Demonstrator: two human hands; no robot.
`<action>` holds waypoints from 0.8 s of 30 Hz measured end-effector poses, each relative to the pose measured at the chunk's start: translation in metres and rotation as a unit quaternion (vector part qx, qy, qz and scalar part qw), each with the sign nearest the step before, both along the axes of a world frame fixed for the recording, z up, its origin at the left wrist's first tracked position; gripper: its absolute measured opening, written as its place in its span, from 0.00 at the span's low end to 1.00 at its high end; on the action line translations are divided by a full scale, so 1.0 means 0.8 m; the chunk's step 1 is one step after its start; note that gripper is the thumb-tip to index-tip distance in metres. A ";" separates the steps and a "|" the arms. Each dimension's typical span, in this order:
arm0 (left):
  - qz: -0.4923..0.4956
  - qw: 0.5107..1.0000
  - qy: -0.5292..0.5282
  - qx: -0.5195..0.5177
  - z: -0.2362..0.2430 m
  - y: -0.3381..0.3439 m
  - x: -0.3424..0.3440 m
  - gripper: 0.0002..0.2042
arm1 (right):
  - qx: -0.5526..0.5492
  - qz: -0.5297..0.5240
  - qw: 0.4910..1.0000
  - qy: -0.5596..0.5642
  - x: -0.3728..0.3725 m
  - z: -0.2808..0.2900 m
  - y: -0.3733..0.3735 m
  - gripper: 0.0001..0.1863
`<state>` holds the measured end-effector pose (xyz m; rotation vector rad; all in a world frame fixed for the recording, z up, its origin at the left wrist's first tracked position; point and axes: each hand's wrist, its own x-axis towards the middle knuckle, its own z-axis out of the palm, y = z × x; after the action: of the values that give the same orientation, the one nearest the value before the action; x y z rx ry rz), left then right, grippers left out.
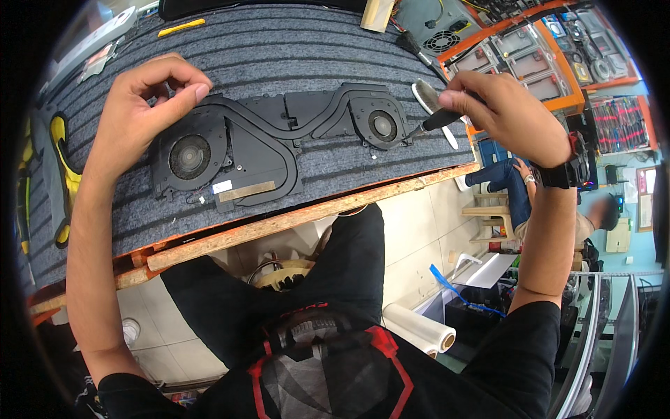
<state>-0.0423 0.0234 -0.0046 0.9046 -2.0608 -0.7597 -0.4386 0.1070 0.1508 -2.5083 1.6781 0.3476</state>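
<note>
A dark grey laptop cooling assembly with two fans and curved heat pipes (pixel 262 157) lies on the ribbed grey mat (pixel 342 42). My right hand (pixel 499 105) grips a black-handled screwdriver (pixel 440 119). Its tip is at the outer corner of the right fan (pixel 382 126). Over the far edge of the left fan (pixel 189 156) is my left hand (pixel 157 94), its fingers curled and thumb pressed to the index finger; anything pinched there cannot be made out. A white brush (pixel 426 98) lies on the mat, partly behind the screwdriver.
Yellow-and-grey-handled pliers (pixel 64 178) lie at the left, and a yellow pry stick (pixel 181 27) at the far side. A black-bristled brush (pixel 412 45) and orange parts trays (pixel 527 59) stand far right. The wooden table edge (pixel 314 213) runs before my lap. Another person (pixel 513 192) sits at the right.
</note>
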 end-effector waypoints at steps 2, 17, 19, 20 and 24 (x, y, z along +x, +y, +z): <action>-0.001 1.000 -0.005 -0.001 0.001 0.000 -0.003 0.07 | -0.012 0.010 1.000 -0.001 -0.001 0.002 0.001 0.10; -0.018 1.000 -0.004 0.013 -0.005 -0.003 0.000 0.07 | -0.021 -0.010 0.997 -0.078 0.008 0.000 0.010 0.07; -0.021 0.999 -0.027 0.036 0.001 -0.003 0.002 0.05 | -0.017 -0.043 0.999 -0.020 0.011 0.002 0.008 0.07; -0.023 0.998 -0.025 0.047 0.002 -0.002 0.001 0.05 | -0.016 -0.059 0.998 0.009 0.012 0.003 0.006 0.07; -0.015 0.996 -0.026 0.078 0.004 -0.002 0.004 0.06 | -0.008 -0.030 0.995 -0.099 0.014 0.012 0.001 0.09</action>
<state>-0.0395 0.0222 -0.0013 0.9896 -2.0862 -0.9345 -0.4271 0.1081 0.1607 -2.4060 1.6805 0.0759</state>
